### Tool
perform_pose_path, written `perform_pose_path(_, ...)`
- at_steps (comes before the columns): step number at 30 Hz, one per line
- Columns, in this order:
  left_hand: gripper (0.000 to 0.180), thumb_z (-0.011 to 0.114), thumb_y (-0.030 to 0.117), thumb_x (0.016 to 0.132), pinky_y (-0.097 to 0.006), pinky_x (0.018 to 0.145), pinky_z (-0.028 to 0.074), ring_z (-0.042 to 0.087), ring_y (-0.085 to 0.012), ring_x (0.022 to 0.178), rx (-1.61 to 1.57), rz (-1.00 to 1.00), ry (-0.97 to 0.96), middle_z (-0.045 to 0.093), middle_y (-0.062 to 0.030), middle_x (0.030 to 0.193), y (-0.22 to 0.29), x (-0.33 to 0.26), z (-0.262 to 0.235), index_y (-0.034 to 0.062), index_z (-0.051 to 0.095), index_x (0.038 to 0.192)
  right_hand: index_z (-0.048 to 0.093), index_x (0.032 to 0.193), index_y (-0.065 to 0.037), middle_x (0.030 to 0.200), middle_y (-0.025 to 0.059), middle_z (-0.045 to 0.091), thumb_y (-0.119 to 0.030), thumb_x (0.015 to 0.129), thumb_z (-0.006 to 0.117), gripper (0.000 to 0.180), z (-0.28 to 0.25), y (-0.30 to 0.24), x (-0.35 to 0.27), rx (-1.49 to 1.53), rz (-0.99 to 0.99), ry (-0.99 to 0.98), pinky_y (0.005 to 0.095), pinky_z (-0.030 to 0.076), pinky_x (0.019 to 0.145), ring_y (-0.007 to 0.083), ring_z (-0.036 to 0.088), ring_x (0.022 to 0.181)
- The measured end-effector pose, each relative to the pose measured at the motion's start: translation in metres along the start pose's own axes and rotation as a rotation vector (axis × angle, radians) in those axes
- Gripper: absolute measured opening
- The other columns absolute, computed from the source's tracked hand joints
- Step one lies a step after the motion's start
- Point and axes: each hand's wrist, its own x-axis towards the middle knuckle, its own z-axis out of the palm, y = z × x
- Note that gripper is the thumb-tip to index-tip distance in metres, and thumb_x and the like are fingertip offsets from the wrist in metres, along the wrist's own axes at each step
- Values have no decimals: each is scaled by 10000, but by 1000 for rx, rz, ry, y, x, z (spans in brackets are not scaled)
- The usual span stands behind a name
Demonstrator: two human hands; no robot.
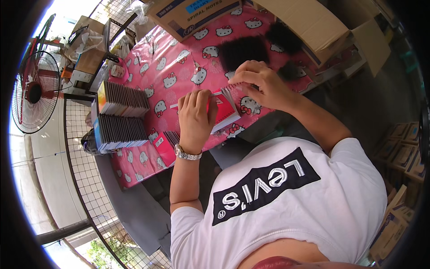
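Now the left hand (195,110) sits folded over the left part of a red notebook (227,108), fingers bent and closed on it, the tips hidden from view. That notebook lies right between the two hands, its white page edges turned toward the person's body. Over on its other side, the right hand (257,83) is half curled, thumb and forefinger drawn in near a thin spiral coil (237,84) at the notebook's top edge; whether they actually pinch it, I can't tell. Just below the left hand, next to the wrist with its silver watch (188,155), there's a row of red notebooks (165,148). Further left of that hand stand two more rows, one yellow-edged stack (123,101) and one blue-edged stack (121,131), spines packed close. Beyond the right hand spreads a dark bristly heap (242,51), and past it, up and to the right, an open cardboard box (309,24). Under it all runs a pink tablecloth (170,62) dotted with white cat faces, stretching away beyond the left hand.
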Motion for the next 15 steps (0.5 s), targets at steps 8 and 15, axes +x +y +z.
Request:
perform_pose_path(8, 192, 640, 24, 870, -402, 812, 422, 616, -294, 855, 31, 18, -9, 646, -109, 931, 5, 4, -1, 33, 587, 1054, 703, 1068, -70, 885, 91, 601, 68, 825, 630, 288, -9, 5, -1, 190, -21, -61, 326, 513, 719, 250, 623, 840)
perform_pose_path(15, 317, 662, 58, 837, -441, 911, 383, 605, -304, 952, 40, 76, -36, 644, -120, 1029, 26, 10, 5, 49, 549, 1133, 596, 1272, -52, 1040, 106, 645, -99, 951, 627, 326, -20, -8, -1, 148, 7, -117, 317, 527, 726, 213, 675, 824)
